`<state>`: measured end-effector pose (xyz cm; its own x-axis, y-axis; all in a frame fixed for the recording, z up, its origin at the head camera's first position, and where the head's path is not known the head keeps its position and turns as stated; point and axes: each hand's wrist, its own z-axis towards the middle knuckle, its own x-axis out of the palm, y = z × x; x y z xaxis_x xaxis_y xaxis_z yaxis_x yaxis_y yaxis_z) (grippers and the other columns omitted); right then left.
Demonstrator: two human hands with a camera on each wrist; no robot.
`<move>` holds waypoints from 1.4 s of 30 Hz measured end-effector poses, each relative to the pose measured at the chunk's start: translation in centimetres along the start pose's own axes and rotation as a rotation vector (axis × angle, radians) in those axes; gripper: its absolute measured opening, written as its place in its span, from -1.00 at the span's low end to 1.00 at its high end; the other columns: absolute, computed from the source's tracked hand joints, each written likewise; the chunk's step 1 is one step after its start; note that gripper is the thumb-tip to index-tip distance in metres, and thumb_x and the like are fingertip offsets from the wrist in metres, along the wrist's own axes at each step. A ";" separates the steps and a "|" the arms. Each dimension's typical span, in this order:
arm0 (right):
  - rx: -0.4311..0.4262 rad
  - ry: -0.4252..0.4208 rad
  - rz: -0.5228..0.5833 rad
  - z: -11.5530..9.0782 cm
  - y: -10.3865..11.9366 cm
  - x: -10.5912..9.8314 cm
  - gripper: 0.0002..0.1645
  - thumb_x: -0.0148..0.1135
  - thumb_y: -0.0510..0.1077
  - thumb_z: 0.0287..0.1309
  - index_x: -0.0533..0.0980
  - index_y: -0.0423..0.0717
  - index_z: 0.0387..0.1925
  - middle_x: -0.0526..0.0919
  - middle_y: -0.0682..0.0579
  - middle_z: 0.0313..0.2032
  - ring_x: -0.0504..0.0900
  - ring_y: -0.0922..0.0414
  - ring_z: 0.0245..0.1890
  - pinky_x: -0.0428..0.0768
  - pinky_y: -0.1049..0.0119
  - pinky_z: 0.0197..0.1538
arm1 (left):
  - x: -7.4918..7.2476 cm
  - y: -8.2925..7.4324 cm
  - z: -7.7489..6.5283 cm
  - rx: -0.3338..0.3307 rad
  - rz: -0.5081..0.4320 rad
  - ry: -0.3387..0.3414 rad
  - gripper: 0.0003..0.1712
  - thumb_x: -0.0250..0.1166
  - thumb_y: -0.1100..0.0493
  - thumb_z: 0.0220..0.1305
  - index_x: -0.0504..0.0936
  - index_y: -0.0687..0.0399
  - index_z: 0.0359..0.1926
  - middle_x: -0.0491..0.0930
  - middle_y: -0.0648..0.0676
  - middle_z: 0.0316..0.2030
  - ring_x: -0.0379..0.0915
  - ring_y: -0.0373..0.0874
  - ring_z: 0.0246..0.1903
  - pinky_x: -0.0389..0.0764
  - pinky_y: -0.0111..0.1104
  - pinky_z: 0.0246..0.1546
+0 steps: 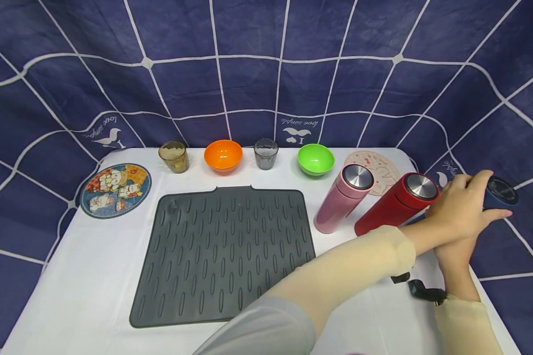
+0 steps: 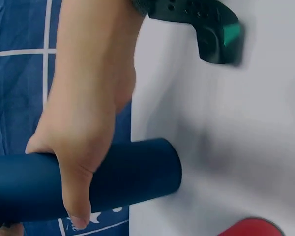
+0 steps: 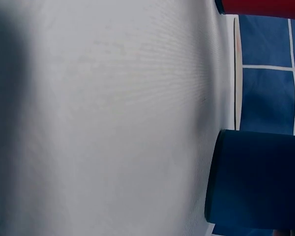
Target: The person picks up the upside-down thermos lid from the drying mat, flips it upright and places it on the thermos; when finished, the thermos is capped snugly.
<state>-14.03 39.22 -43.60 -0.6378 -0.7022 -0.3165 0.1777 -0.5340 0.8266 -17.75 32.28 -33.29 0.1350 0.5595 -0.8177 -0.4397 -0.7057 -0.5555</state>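
Observation:
At the table's right end stands a dark blue thermos (image 1: 500,191), also in the left wrist view (image 2: 137,172) and the right wrist view (image 3: 258,182). My left hand (image 1: 464,209) grips its upper part just under the lid, thumb on the near side. Lower down, my right hand (image 1: 457,251) holds the body, its thumb across it in the left wrist view. The thermos base is at the white tabletop; whether it touches I cannot tell. Left of my hands are a red thermos (image 1: 393,204) and a pink thermos (image 1: 341,202), with steel-topped lids.
A grey ribbed mat (image 1: 231,246) covers the table's middle. Along the back stand an amber cup (image 1: 174,158), orange bowl (image 1: 223,157), grey cup (image 1: 265,154) and green bowl (image 1: 316,160). A round blue placemat (image 1: 115,192) lies left, a pink one (image 1: 382,170) back right.

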 end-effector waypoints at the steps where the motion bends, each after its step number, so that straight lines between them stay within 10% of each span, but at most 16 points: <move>1: -0.002 -0.003 0.005 -0.1 0.4 0.0 -0.33 0.30 -0.42 -0.14 0.41 0.19 0.01 0.42 0.54 -0.23 0.36 0.54 -0.16 0.24 0.65 -0.07 | 0.0 -0.1 0.0 -0.008 0.009 0.003 -0.07 0.19 -0.49 0.01 -0.02 -0.61 0.37 0.23 -0.41 0.07 0.20 -0.59 0.05 0.35 -0.67 -0.06; 13: -0.012 -0.038 -0.063 0.2 -2.6 -0.3 -0.27 0.35 -0.29 -0.15 0.37 0.04 0.16 0.37 0.56 -0.15 0.32 0.53 -0.06 0.18 0.57 0.11 | 0.5 -0.4 0.1 0.066 0.147 -0.116 -0.20 0.16 -0.61 -0.15 0.26 -0.27 -0.02 0.30 -0.28 -0.16 0.36 -0.49 -0.21 0.45 -0.68 -0.21; 22: -0.044 -0.016 -0.162 0.1 -2.1 -0.1 -0.40 0.34 -0.18 -0.03 0.42 -0.05 0.11 0.31 0.64 -0.19 0.25 0.61 -0.08 0.18 0.47 0.17 | 0.8 -0.3 0.1 0.085 0.195 -0.191 -0.13 0.11 -0.64 -0.14 0.26 -0.26 0.07 0.37 -0.31 -0.14 0.39 -0.49 -0.21 0.44 -0.68 -0.24; 34: -0.005 -0.004 -0.114 0.4 -2.0 -0.2 -0.35 0.31 -0.30 -0.06 0.39 0.11 0.11 0.34 0.61 -0.18 0.30 0.58 -0.09 0.18 0.61 0.06 | 0.5 0.3 0.3 0.062 0.000 -0.054 -0.05 0.18 -0.52 -0.03 0.05 -0.51 0.36 0.21 -0.42 0.17 0.20 -0.58 0.11 0.27 -0.68 0.11; 42: 0.036 0.000 -0.028 0.4 -2.6 -0.2 -0.40 0.22 -0.41 -0.01 0.33 0.38 -0.16 0.41 0.57 -0.28 0.36 0.58 -0.20 0.24 0.69 -0.09 | 0.5 0.0 -0.1 0.027 0.032 -0.027 -0.08 0.10 -0.48 0.10 -0.07 -0.45 0.39 0.22 -0.48 0.22 0.27 -0.55 0.06 0.29 -0.66 0.07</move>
<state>-14.72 40.94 -45.51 -0.6424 -0.6870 -0.3396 0.1323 -0.5359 0.8338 -17.64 32.54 -33.76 0.0962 0.5488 -0.8304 -0.4677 -0.7115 -0.5244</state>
